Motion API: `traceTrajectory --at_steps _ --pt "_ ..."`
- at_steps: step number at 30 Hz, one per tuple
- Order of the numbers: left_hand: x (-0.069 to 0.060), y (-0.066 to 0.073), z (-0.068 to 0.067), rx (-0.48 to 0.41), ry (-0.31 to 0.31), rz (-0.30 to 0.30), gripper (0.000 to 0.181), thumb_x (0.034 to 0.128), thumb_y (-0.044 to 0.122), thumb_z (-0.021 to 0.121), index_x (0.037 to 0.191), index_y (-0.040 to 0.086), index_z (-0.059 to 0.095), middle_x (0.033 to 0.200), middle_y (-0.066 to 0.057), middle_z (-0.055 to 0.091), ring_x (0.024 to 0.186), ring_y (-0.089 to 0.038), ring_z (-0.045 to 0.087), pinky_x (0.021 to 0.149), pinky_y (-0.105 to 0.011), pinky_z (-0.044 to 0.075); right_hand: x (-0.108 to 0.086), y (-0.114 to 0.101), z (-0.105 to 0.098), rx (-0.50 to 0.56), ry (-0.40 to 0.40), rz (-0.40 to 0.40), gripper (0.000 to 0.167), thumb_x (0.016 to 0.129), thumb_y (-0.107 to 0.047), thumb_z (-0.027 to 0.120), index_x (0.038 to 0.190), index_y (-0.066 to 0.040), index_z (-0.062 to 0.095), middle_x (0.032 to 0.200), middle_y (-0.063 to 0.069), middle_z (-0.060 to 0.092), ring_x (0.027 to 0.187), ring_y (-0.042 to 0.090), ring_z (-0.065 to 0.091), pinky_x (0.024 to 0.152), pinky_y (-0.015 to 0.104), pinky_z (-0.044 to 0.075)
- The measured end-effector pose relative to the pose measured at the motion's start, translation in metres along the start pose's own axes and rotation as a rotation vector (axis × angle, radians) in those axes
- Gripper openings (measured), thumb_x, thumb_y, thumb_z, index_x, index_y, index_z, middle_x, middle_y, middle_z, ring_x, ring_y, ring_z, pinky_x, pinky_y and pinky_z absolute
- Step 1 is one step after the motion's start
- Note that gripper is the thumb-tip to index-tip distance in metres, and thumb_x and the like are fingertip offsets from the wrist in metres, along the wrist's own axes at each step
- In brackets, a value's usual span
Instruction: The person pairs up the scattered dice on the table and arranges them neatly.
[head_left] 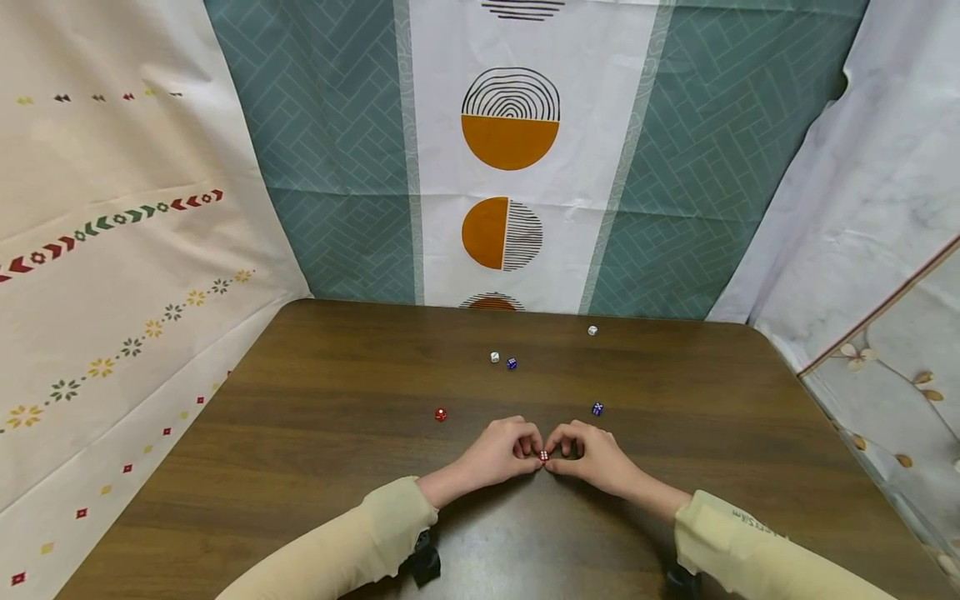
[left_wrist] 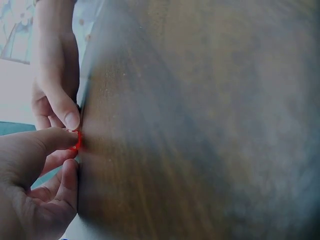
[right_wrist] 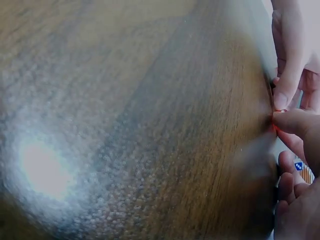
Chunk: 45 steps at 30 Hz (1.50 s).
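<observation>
Both hands meet over the near middle of the table around a small red die [head_left: 543, 456] with white pips. My left hand [head_left: 504, 450] pinches it from the left between thumb and fingertips, and my right hand [head_left: 591, 457] does the same from the right. The left wrist view shows the red die [left_wrist: 77, 140] low by the tabletop, partly covered by the left thumb. In the right wrist view only a sliver of the red die [right_wrist: 276, 127] shows beside the right thumb. Another red die [head_left: 441, 414] lies to the left, beyond the left hand.
A blue die [head_left: 597, 409] lies just beyond the right hand. Farther back, a white die [head_left: 495, 357] and a blue die [head_left: 512, 363] sit close together. Another white die [head_left: 592, 331] is near the far edge of the brown table [head_left: 360, 358]. Patterned cloths [head_left: 337, 150] hang around it.
</observation>
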<state>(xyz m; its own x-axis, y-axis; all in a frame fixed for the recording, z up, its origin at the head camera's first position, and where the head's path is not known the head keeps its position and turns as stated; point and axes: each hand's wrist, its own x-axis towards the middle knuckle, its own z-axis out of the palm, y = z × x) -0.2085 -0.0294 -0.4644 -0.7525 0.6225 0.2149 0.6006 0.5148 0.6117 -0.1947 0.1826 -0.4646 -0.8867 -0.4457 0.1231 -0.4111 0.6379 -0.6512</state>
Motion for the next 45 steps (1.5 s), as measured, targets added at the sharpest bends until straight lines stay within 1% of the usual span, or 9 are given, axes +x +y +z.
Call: traceTrajectory --at_steps 15,27,29,31,33,36,39,42,45 --pt "0.001 0.001 0.001 0.011 -0.008 -0.025 0.008 0.0850 0.014 0.077 0.088 0.013 0.070 0.081 -0.003 0.062 0.070 -0.003 0.055 0.065 -0.011 0.044 -0.004 -0.004 0.000 0.026 0.009 0.010 0.014 0.082 -0.026 0.080 0.091 -0.022 0.070 0.082 -0.002 0.058 0.073 0.008 0.049 0.063 0.020 0.038" --pt "0.002 0.000 0.001 0.025 0.008 0.005 0.008 0.0840 0.015 0.077 0.088 0.012 0.070 0.081 -0.004 0.063 0.071 -0.006 0.057 0.065 -0.010 0.043 -0.004 -0.004 -0.001 0.052 0.002 -0.016 0.013 0.083 -0.023 0.080 0.091 -0.019 0.070 0.083 0.001 0.060 0.074 0.011 0.051 0.062 0.020 0.039" --pt "0.002 -0.001 0.000 0.020 0.000 0.011 0.008 0.0842 0.015 0.077 0.088 0.012 0.070 0.082 -0.005 0.064 0.071 -0.007 0.058 0.065 -0.011 0.043 -0.004 -0.004 -0.001 0.059 -0.001 -0.016 0.013 0.083 -0.024 0.080 0.091 -0.019 0.071 0.082 0.001 0.060 0.073 0.012 0.051 0.062 0.020 0.039" --pt "0.003 -0.002 -0.003 -0.001 -0.034 0.005 0.007 0.0848 0.014 0.077 0.089 0.011 0.071 0.082 -0.005 0.065 0.071 -0.006 0.058 0.065 -0.011 0.044 -0.004 -0.003 -0.001 0.061 -0.005 -0.015 0.013 0.083 -0.024 0.080 0.091 -0.019 0.071 0.082 0.001 0.060 0.074 0.012 0.051 0.062 0.020 0.039" --pt "0.004 -0.002 -0.009 -0.049 -0.094 -0.015 0.007 0.0856 0.014 0.076 0.091 0.010 0.072 0.083 -0.005 0.067 0.071 -0.005 0.059 0.065 -0.012 0.046 -0.004 -0.003 -0.001 0.063 -0.009 -0.013 0.013 0.083 -0.024 0.079 0.091 -0.020 0.071 0.083 0.001 0.060 0.074 0.011 0.051 0.063 0.020 0.039" --pt "0.005 -0.002 -0.024 -0.116 -0.198 -0.063 0.009 0.0876 0.015 0.074 0.095 0.010 0.072 0.084 -0.004 0.071 0.071 -0.002 0.061 0.066 -0.015 0.048 -0.003 -0.003 0.000 0.065 -0.012 -0.007 0.012 0.084 -0.024 0.079 0.091 -0.021 0.070 0.083 0.000 0.060 0.075 0.010 0.050 0.063 0.020 0.040" --pt "0.005 -0.005 -0.045 -0.123 -0.262 -0.063 0.014 0.0903 0.017 0.071 0.102 0.009 0.072 0.088 -0.002 0.073 0.076 -0.004 0.065 0.072 -0.018 0.051 -0.003 -0.002 0.000 0.062 -0.005 0.000 0.012 0.084 -0.024 0.079 0.091 -0.022 0.070 0.082 -0.001 0.059 0.074 0.009 0.050 0.063 0.020 0.039" --pt "0.003 -0.011 -0.069 -0.078 -0.276 -0.031 0.018 0.0927 0.019 0.069 0.108 0.008 0.071 0.096 -0.001 0.073 0.084 -0.007 0.067 0.079 -0.021 0.052 -0.003 -0.002 0.000 0.058 0.009 0.003 0.012 0.083 -0.024 0.080 0.090 -0.023 0.070 0.082 -0.001 0.059 0.071 0.007 0.048 0.062 0.020 0.039" --pt "-0.004 -0.021 -0.092 -0.028 -0.234 -0.032 0.022 0.0936 0.019 0.068 0.111 0.007 0.069 0.101 -0.002 0.072 0.089 -0.010 0.067 0.083 -0.024 0.053 -0.004 -0.002 0.001 0.061 0.014 0.005 0.012 0.083 -0.024 0.080 0.090 -0.023 0.071 0.081 0.000 0.058 0.068 0.005 0.046 0.061 0.020 0.038"
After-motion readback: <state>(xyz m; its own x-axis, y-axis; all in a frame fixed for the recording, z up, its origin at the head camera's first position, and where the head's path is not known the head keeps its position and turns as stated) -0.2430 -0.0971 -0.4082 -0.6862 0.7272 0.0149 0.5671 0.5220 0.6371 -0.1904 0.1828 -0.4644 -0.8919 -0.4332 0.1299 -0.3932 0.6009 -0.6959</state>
